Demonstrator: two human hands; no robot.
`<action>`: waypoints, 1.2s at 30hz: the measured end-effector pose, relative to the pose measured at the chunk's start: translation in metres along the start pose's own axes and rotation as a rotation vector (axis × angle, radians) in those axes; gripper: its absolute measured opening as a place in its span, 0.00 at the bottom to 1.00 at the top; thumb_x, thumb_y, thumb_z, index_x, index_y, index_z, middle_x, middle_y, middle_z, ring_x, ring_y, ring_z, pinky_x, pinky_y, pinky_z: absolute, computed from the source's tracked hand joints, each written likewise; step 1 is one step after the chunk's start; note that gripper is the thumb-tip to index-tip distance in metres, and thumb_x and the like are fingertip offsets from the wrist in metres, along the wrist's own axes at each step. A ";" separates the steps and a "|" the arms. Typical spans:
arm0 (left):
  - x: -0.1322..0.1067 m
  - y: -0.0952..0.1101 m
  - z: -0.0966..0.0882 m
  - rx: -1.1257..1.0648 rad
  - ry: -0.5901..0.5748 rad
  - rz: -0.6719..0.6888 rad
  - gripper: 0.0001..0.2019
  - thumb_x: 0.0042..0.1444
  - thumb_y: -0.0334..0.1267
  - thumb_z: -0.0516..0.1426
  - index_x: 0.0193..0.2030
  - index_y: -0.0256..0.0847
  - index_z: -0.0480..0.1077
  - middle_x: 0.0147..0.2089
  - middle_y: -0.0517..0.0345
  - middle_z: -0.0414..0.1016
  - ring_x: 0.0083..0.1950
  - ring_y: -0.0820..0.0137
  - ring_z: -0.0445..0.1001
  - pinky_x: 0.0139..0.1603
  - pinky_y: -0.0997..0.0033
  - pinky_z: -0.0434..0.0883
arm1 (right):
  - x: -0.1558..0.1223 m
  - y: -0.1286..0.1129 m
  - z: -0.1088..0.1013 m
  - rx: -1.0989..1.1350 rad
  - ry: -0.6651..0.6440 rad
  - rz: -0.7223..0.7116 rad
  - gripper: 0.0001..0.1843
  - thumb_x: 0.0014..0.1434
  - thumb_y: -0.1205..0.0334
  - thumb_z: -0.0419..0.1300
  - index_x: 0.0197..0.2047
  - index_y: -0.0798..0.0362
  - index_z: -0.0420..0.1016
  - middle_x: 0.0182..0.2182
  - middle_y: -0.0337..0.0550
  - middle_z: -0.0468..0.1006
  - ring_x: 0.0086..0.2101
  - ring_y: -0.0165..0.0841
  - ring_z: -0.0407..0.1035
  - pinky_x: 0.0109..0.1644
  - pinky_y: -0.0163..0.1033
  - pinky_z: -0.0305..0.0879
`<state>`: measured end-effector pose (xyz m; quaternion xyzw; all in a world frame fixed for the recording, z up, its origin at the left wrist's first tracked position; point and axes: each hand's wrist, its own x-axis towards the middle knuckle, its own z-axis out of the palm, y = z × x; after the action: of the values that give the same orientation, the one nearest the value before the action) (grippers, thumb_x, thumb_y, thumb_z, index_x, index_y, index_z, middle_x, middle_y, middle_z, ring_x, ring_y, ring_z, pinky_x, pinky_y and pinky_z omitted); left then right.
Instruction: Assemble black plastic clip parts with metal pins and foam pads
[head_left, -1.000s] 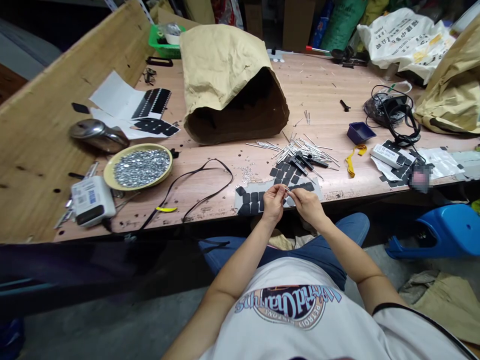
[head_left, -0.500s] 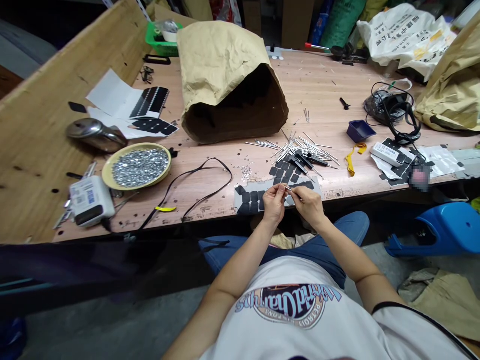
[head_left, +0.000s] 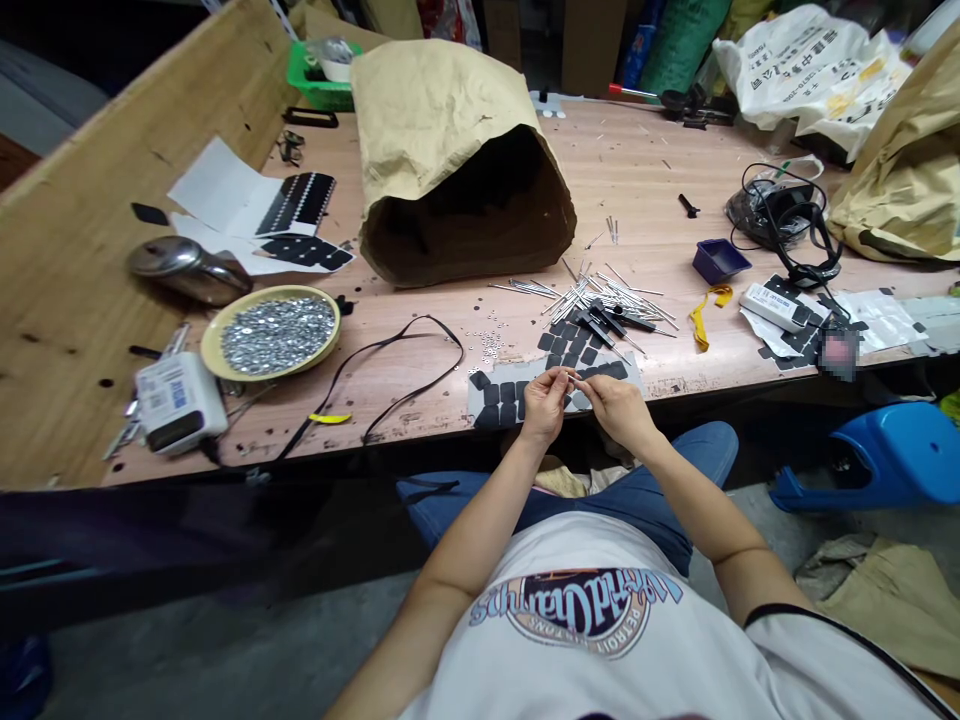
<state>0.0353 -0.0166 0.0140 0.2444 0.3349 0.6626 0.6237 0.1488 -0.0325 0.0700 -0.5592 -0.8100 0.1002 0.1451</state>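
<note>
My left hand (head_left: 545,405) and my right hand (head_left: 619,410) meet at the table's front edge, fingertips pinched close together. A thin metal rod (head_left: 573,378) shows between them; my right fingers grip it. Whatever my left thumb and finger pinch is too small to make out. Just beyond lies a sheet of black adhesive pads (head_left: 512,392). Behind it is a loose pile of metal rods (head_left: 600,293), with several black-handled pieces (head_left: 598,328) on its near side. Tiny metal bits (head_left: 491,342) are scattered to the left of the pile.
A large open paper sack (head_left: 442,120) stands at the back. On the left are a yellow bowl (head_left: 212,352) of small metal parts, a metal jug (head_left: 184,268) and a white box (head_left: 180,400) with a black cord (head_left: 397,340). A blue tray (head_left: 720,262) sits right; a blue stool (head_left: 892,455) stands below.
Both hands stay in nearly the same place, fingertips still together around the rod. The fingers of my right hand have shifted slightly left. Nothing on the table has visibly moved.
</note>
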 end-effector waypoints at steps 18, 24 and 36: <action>0.004 -0.002 -0.008 0.094 -0.039 -0.007 0.18 0.37 0.51 0.67 0.25 0.38 0.72 0.24 0.62 0.70 0.23 0.80 0.62 0.26 0.78 0.63 | 0.000 0.003 -0.004 0.430 -0.051 0.033 0.16 0.62 0.51 0.51 0.36 0.53 0.73 0.28 0.41 0.75 0.29 0.30 0.69 0.34 0.33 0.64; 0.009 -0.004 -0.014 0.154 -0.045 -0.033 0.17 0.38 0.49 0.67 0.27 0.37 0.74 0.25 0.60 0.72 0.22 0.80 0.64 0.26 0.79 0.63 | -0.023 0.023 0.007 0.446 0.015 -0.135 0.19 0.63 0.57 0.49 0.54 0.50 0.70 0.40 0.47 0.72 0.40 0.32 0.69 0.44 0.38 0.68; 0.017 0.006 -0.027 0.516 0.089 0.084 0.11 0.50 0.42 0.60 0.38 0.39 0.76 0.33 0.54 0.78 0.36 0.70 0.75 0.41 0.73 0.68 | -0.035 0.061 0.047 0.115 0.074 0.204 0.16 0.59 0.65 0.51 0.47 0.50 0.75 0.38 0.46 0.67 0.27 0.29 0.65 0.34 0.36 0.66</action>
<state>0.0095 -0.0033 -0.0005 0.3796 0.5094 0.5908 0.4974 0.1978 -0.0433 0.0015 -0.6328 -0.7359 0.1400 0.1960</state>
